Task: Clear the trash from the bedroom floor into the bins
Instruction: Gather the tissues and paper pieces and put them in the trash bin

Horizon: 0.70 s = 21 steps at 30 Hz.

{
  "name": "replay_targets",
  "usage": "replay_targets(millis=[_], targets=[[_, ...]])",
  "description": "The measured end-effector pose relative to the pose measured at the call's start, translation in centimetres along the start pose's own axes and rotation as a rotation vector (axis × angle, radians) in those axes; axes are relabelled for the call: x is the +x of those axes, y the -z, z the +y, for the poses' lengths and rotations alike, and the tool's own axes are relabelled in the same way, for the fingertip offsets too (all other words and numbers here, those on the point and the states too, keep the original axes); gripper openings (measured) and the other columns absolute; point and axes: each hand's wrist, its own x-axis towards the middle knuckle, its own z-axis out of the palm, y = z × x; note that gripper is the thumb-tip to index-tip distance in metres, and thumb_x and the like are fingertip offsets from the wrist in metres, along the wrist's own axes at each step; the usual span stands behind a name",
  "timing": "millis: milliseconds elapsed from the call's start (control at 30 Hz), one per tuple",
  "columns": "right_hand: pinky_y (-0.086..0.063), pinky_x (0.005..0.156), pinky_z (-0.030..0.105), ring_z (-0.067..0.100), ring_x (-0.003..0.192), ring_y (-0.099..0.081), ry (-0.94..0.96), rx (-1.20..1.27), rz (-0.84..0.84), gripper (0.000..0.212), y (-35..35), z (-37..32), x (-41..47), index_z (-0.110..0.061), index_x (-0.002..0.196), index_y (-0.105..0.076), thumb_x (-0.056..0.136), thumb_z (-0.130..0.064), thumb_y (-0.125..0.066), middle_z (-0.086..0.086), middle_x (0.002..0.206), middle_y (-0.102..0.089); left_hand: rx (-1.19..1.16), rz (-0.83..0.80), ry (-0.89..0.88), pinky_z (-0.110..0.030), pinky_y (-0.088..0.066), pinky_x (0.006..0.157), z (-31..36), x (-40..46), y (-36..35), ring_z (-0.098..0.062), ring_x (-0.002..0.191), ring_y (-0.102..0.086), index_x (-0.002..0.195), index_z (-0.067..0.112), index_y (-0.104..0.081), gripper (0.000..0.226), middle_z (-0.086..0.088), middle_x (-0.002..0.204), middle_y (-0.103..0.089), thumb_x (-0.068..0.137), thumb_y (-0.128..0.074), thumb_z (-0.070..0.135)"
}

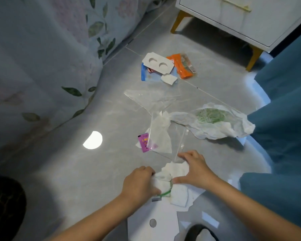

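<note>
Both hands: left hand grasps crumpled tissues; right hand presses them, fingers spread; pink sachet print unreadable.

Floor is glossy grey tile, shiny enough to throw back a lamp glare off to the left of the left hand. Between both hands sits soft crumpled white tissue, and just past the right hand there's a clear, slick plastic bag. Farther out: glossy orange plastic wrapper, matt white moulded card tray, quilted cloth bedspread.

The crumpled tissues hide the left hand's fingers.
</note>
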Motion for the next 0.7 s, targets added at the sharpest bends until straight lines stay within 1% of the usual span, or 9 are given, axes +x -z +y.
replay_targets(millis=[67, 167, 267, 333, 400, 500, 533, 600, 700], targets=[[-0.031, 0.101, 0.024, 0.019, 0.124, -0.036, 0.014, 0.001, 0.008, 0.092, -0.6, 0.1, 0.0, -0.025, 0.133, -0.045, 0.055, -0.051, -0.086, -0.003, 0.129, -0.039, -0.008, -0.004, 0.016, -0.029, -0.049, 0.084, 0.0, 0.3, -0.3, -0.019, 0.107, -0.059, 0.120, 0.025, -0.060, 0.056, 0.002, 0.116, -0.063, 0.070, -0.073, 0.045], [-0.035, 0.088, 0.023, 0.017, 0.110, -0.043, 0.029, 0.003, 0.046, 0.076, -1.4, 0.1, 0.1, -0.025, 0.113, -0.052, 0.050, -0.050, -0.088, -0.005, 0.113, -0.046, -0.088, -0.031, 0.056, -0.027, -0.048, 0.081, -0.3, 0.6, -0.3, -0.020, 0.104, -0.062, 0.110, 0.024, -0.067, 0.050, 0.003, 0.111, -0.067, 0.065, -0.076, 0.043], [-0.037, 0.073, 0.018, 0.013, 0.094, -0.049, 0.012, 0.067, 0.034, 0.064, -1.6, 0.1, 0.1, -0.027, 0.092, -0.051, 0.046, -0.049, -0.090, -0.006, 0.099, -0.052, -0.152, -0.047, 0.086, -0.028, -0.049, 0.067, -0.8, 0.9, 0.0, -0.018, 0.084, -0.064, 0.089, 0.020, -0.074, 0.037, 0.003, 0.087, -0.071, 0.060, -0.076, 0.042], [-0.034, 0.062, 0.013, 0.008, 0.084, -0.050, 0.004, 0.096, 0.000, 0.055, -1.3, -0.1, -0.1, -0.032, 0.081, -0.050, 0.047, -0.047, -0.090, -0.010, 0.090, -0.055, -0.213, -0.059, 0.098, -0.025, -0.044, 0.057, -1.2, 1.0, 0.2, -0.014, 0.066, -0.059, 0.077, 0.018, -0.075, 0.028, 0.004, 0.069, -0.066, 0.057, -0.074, 0.038], [-0.034, 0.057, 0.013, 0.004, 0.076, -0.053, -0.016, 0.128, -0.049, 0.047, -1.0, -0.4, -0.3, -0.034, 0.071, -0.050, 0.050, -0.045, -0.090, -0.015, 0.080, -0.056, -0.273, -0.084, 0.103, -0.020, -0.039, 0.053, -1.5, 1.1, 0.3, -0.009, 0.056, -0.052, 0.070, 0.018, -0.076, 0.020, 0.006, 0.061, -0.063, 0.058, -0.075, 0.033], [-0.034, 0.051, 0.012, 0.000, 0.065, -0.052, -0.045, 0.121, -0.135, 0.040, -0.4, -0.9, -0.6, -0.029, 0.060, -0.052, 0.055, -0.042, -0.090, -0.015, 0.067, -0.055, -0.360, -0.129, 0.113, -0.015, -0.037, 0.050, -1.9, 1.2, 1.0, -0.002, 0.047, -0.047, 0.056, 0.024, -0.070, 0.009, 0.010, 0.050, -0.057, 0.059, -0.076, 0.030], [-0.033, 0.050, 0.012, -0.001, 0.062, -0.050, -0.062, 0.118, -0.157, 0.040, -0.2, -0.9, -0.6, -0.027, 0.058, -0.052, 0.055, -0.042, -0.090, -0.014, 0.065, -0.055, -0.377, -0.142, 0.114, -0.015, -0.037, 0.050, -2.0, 1.3, 1.4, -0.002, 0.046, -0.047, 0.053, 0.025, -0.069, 0.011, 0.011, 0.048, -0.056, 0.059, -0.077, 0.030], [-0.033, 0.052, 0.015, 0.001, 0.061, -0.050, -0.097, 0.132, -0.184, 0.042, 0.1, -1.0, -0.5, -0.023, 0.058, -0.053, 0.054, -0.042, -0.090, -0.013, 0.063, -0.054, -0.403, -0.159, 0.130, -0.017, -0.039, 0.053, -2.3, 1.4, 2.0, -0.004, 0.050, -0.048, 0.055, 0.024, -0.070, 0.011, 0.009, 0.052, -0.058, 0.059, -0.078, 0.031], [-0.042, 0.065, 0.022, 0.010, 0.074, -0.059, -0.116, 0.237, -0.203, 0.042, 0.5, -0.5, -0.2, -0.018, 0.070, -0.064, 0.048, -0.040, -0.092, -0.010, 0.073, -0.062, -0.472, -0.173, 0.153, -0.020, -0.038, 0.055, -2.9, 1.5, 3.0, -0.008, 0.056, -0.049, 0.070, 0.012, -0.076, 0.019, 0.005, 0.061, -0.057, 0.063, -0.081, 0.030]])
